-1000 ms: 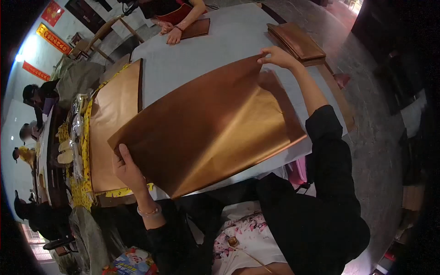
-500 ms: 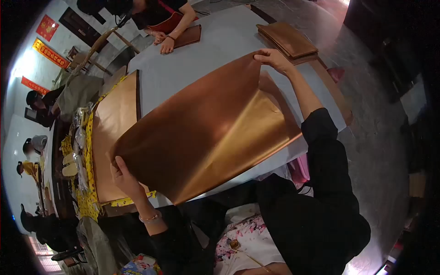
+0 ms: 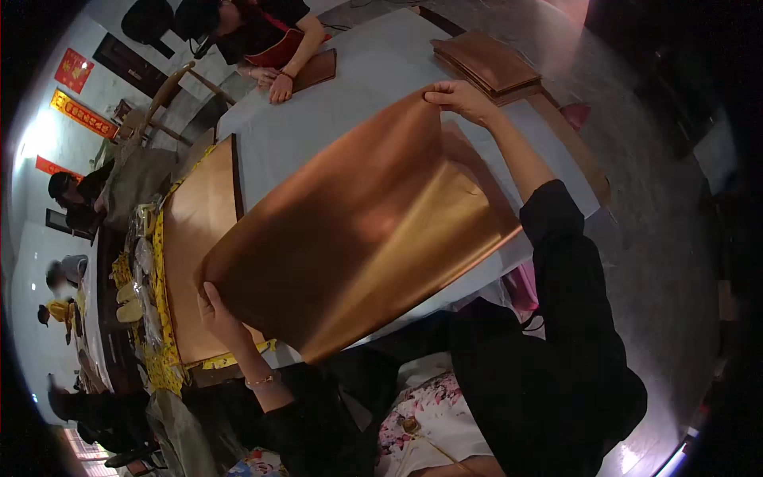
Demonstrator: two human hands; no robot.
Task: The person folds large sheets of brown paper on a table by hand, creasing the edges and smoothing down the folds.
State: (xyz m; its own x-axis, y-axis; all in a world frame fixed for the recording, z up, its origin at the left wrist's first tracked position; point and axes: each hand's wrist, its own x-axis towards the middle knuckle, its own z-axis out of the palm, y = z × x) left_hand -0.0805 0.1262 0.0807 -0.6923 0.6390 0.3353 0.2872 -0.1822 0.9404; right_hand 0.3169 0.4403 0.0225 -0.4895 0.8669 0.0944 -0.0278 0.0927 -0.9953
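Grips of left hand (image 3: 224,319) and right hand (image 3: 461,101), two in all, clamp one coppery sheet (image 3: 342,215) above one table (image 3: 358,67).

**Passable across far tabletop, blocked near middle**

Can pass over bare grey tabletop (image 3: 338,103), between bronze sheet (image 3: 334,230) and co-worker's hands (image 3: 280,85). Blocked near middle by same sheet, raised and bowed, spanning left hand (image 3: 221,318) to right hand (image 3: 462,103). Cannot tell clearance underneath. Obstructed at far right by brown stack (image 3: 489,60), just beyond right hand. Squeezed to narrow strip right of right forearm (image 3: 520,159). Low at left over flat tan sheet (image 3: 191,254), then hemmed by yellow edging (image 3: 165,358) and plastic-wrapped bundles (image 3: 145,258). Occupied at far edge by brown piece (image 3: 320,70) under co-worker's arm.
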